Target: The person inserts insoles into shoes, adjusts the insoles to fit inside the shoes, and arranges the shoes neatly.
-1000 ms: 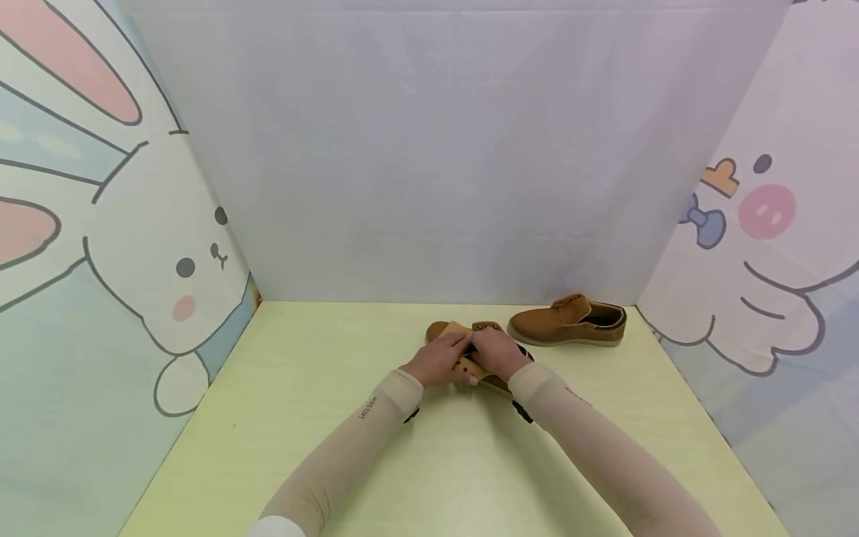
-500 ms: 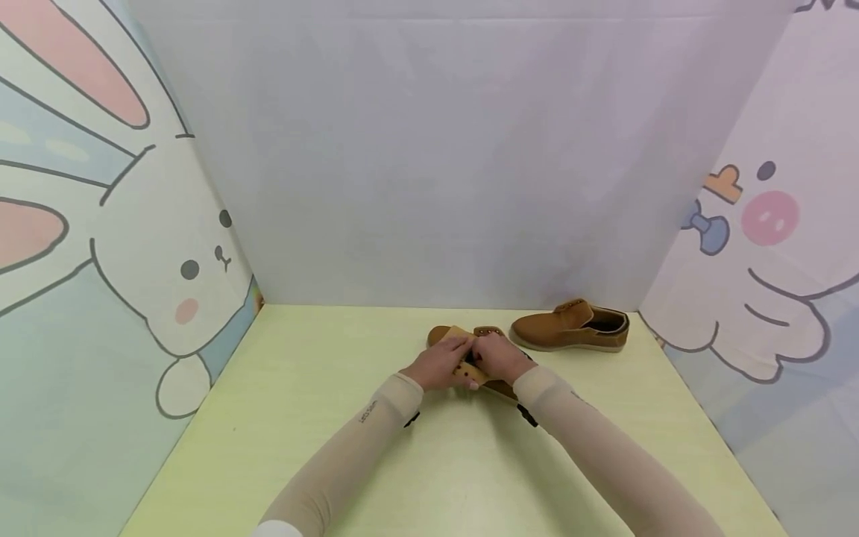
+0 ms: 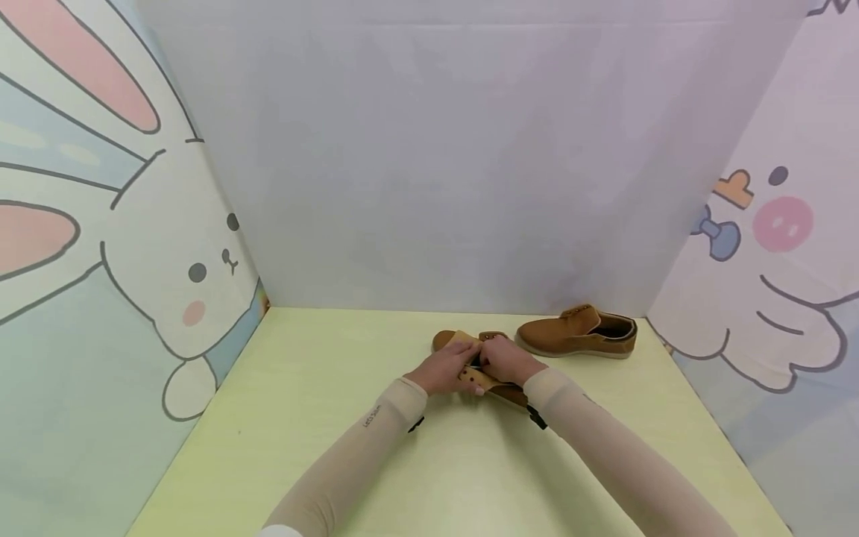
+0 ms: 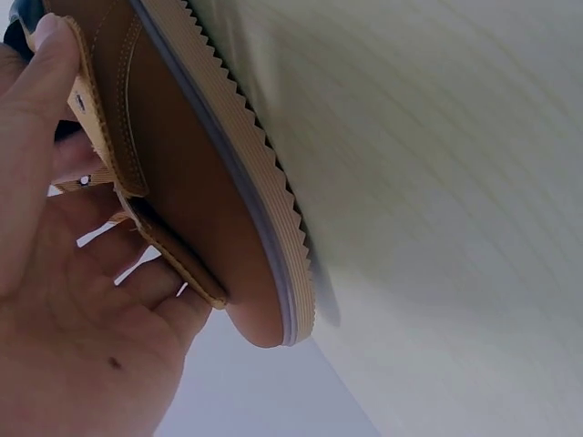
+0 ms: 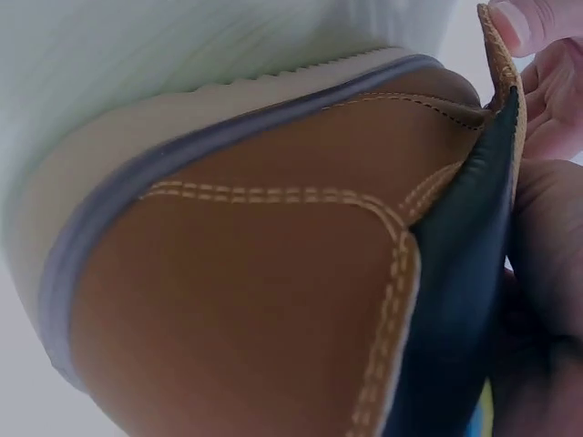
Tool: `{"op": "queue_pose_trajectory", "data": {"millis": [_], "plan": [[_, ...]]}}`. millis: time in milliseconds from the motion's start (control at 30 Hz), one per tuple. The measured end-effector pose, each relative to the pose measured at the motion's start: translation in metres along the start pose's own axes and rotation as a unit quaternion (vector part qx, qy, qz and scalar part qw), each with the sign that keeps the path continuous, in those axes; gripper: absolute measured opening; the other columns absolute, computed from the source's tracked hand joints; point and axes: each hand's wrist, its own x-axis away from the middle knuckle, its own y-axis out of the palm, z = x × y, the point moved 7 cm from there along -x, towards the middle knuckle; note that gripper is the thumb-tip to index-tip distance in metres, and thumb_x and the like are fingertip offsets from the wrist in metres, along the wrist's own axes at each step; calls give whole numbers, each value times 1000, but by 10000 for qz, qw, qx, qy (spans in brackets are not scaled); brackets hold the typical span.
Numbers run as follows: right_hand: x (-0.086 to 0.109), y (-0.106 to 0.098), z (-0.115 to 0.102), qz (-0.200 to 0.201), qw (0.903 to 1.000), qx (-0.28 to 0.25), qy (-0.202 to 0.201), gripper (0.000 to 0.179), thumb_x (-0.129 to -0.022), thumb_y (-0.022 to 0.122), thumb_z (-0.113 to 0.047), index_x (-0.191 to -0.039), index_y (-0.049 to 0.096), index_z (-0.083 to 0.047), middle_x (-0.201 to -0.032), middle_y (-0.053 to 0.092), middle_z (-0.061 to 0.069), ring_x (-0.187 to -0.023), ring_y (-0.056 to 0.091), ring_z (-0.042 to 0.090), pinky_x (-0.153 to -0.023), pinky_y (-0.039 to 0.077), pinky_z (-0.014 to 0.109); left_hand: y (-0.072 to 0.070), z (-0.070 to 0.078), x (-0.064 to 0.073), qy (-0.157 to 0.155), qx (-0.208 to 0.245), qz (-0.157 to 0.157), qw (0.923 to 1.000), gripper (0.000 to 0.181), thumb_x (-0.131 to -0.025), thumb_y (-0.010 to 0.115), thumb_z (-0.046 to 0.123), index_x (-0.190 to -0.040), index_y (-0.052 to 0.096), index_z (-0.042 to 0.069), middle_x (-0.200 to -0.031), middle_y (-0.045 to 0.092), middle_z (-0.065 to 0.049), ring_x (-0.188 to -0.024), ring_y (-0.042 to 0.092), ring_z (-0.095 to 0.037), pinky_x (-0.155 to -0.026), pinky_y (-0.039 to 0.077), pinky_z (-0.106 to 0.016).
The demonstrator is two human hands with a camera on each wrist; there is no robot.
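A brown lace-up style shoe [image 3: 511,394] lies on the table under both hands, toe toward the back left. My left hand [image 3: 439,370] grips its tan eyelet flap [image 4: 89,109]; the thumb presses the outside and the fingers reach behind it. My right hand [image 3: 508,361] is at the shoe's opening with its fingers bent inward. Its fingertips are hidden, and that hand is blurred in the right wrist view, so what it holds cannot be made out. Dark lining [image 5: 460,273] shows along the opening.
A matching brown shoe [image 3: 553,335] stands upright at the back right, close to the right hand. Behind the pale yellow table [image 3: 322,358] rises a white back wall [image 3: 416,164]. Cartoon-printed side panels [image 3: 194,321] border the table on both sides.
The head view has shifted slightly, moving the scene right and down. Both hands stay at the same shoe, with a small gap now between them near the opening.
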Motion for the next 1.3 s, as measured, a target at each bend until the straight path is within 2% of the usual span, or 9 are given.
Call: {"op": "queue_pose_trajectory", "data": {"millis": [300,400,567,733,833,1033,1167,1300], "plan": [[-7,1,3,224,9994,-202,184,38,-95,68,-2,-60,60,-15,-52,44,-8,-48,39,6,-51,36,22,-8,-5,4,-91,311,-2,9995,98,-88,66,65,-163,22,20,-165,26,-5,-151,24,-24,-117,32,-40],[-9,0,4,259,9992,-167,239,36,-96,67,-2,-63,61,-13,-53,49,-7,-50,41,7,-53,38,24,-12,-5,3,-87,312,-8,9995,98,-88,67,64,-163,22,19,-166,26,-5,-152,23,-25,-117,32,-41],[-9,-2,4,98,9994,-9,343,28,-97,67,-5,-71,66,-13,-61,59,-5,-55,49,8,-57,43,27,-16,-4,1,-51,390,31,9992,98,-89,68,62,-163,24,17,-166,26,-5,-152,24,-24,-117,32,-41],[-6,-8,-2,57,9999,123,47,22,-97,68,-5,-76,70,-11,-63,62,-5,-55,51,7,-58,45,27,-18,-2,1,-87,540,9,9985,97,-89,70,59,-163,24,16,-166,26,-6,-152,23,-25,-117,32,-43],[-2,-9,-2,75,9998,90,-164,27,-97,67,-4,-71,70,-12,-60,60,-7,-54,48,6,-56,43,26,-16,0,0,-107,590,-31,9982,97,-89,70,60,-163,24,17,-165,27,-6,-152,23,-25,-117,32,-44],[3,-5,0,399,9980,-12,-483,32,-91,69,3,-65,67,-15,-61,58,-10,-56,46,5,-57,42,25,-8,1,-1,-62,436,-22,9990,98,-87,69,63,-163,26,17,-165,28,-7,-151,24,-25,-118,31,-41],[2,0,0,412,9988,16,-250,32,-93,68,1,-66,67,-16,-61,58,-10,-57,46,5,-58,43,25,-2,-1,-1,-113,360,-26,9993,98,-87,68,64,-163,26,17,-165,27,-6,-151,25,-26,-118,31,-40],[4,4,1,111,9995,113,259,33,-96,69,-3,-66,66,-17,-61,58,-9,-56,49,6,-56,44,27,-2,-1,-1,-169,494,-43,9986,98,-87,68,64,-163,26,19,-165,27,-5,-151,25,-25,-117,32,-41]]}}
